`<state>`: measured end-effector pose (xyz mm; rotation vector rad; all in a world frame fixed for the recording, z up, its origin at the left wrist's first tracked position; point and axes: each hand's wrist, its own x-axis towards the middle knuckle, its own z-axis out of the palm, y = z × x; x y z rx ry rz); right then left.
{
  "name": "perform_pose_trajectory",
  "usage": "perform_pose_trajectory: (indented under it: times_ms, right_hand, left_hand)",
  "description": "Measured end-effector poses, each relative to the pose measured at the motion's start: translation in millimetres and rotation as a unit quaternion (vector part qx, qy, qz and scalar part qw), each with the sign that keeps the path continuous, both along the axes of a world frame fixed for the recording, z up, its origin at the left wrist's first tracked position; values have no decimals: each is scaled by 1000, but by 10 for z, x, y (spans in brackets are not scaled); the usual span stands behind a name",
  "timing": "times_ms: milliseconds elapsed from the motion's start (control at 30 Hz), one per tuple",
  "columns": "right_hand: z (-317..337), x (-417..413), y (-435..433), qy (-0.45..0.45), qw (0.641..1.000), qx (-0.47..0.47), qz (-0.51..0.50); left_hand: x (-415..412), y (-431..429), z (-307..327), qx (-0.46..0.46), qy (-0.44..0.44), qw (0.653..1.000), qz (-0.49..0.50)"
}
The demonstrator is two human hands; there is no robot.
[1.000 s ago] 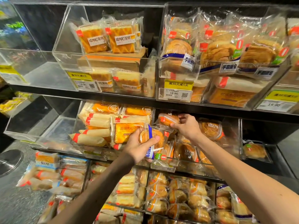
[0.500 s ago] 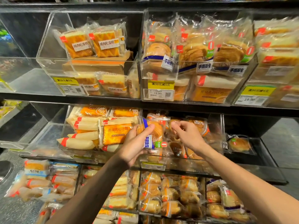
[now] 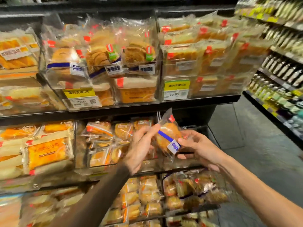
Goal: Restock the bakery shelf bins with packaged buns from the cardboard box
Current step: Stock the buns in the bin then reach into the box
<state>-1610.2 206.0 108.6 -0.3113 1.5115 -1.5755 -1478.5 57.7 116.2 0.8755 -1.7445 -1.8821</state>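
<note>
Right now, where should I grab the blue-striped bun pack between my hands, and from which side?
Grip the blue-striped bun pack across its plump middle, coming from the right, where the right hand pinches it by the label. It is tilted, and the flat sealed flap on top would likely slip.

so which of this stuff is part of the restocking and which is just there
Job: packaged bun, held by left hand and right hand; bun bin behind it.
Just there: yellow price tags; sandwich packs; bottles on the right shelving.
</note>
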Motion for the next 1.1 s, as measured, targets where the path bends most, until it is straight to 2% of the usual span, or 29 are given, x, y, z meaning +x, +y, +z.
perform_pose_trajectory:
  times_ms: [167,200,267,333,400,467,500,567,633,700,733,800,867,933,1100]
  right_hand:
    - [-32,-572,330,54,994,32,-90]
    - [-26,-795,454,82,990,46,-109]
    - [-82,-1044,488,223,963,105,-108]
    - [-111,-1182,456,379,907,179,-36]
    - [-227,-1337,447,464,846,255,64]
    - [-398,-1467,394,546,763,328,112]
    - [-491,-1536,375,584,723,349,117]
    - [-607,-1628,360,622,681,367,115]
    - [-749,-1706,315,645,640,395,135]
    - [-767,-1717,257,678,564,450,140]
    - [-769,-1711,234,680,548,462,155]
    - [-900,-1775,186,677,554,450,178]
    - [-959,-1858,137,654,578,447,197]
    - [-1021,-1920,80,654,578,447,195]
    - [-1129,-2007,-40,611,603,468,208]
  left_hand:
    - [-557,298,-68,-69,-70,993,-71]
    - [-822,461,-82,-72,-72,991,-83]
    - [-1124,580,-122,-46,-84,991,-91]
    - [-1428,601,-245,2,-105,993,-62]
    - [-1787,664,-398,37,-130,991,-25]
    - [-2097,721,-560,67,-137,988,-10]
    - [-2225,745,-645,39,-148,988,-16]
    - [-2387,752,-774,-93,-214,971,-52]
    - [-2479,724,-909,-204,-274,935,-92]
    - [-2544,662,-1042,-279,-319,897,-129]
    - [-2562,630,-1116,-315,-338,874,-150]
    - [-2580,573,-1234,-372,-358,836,-186]
    - [-2587,532,-1307,-417,-361,810,-199]
    - [-2606,504,-1346,-453,-361,792,-195]
    - [-2662,467,-1425,-469,-348,795,-166]
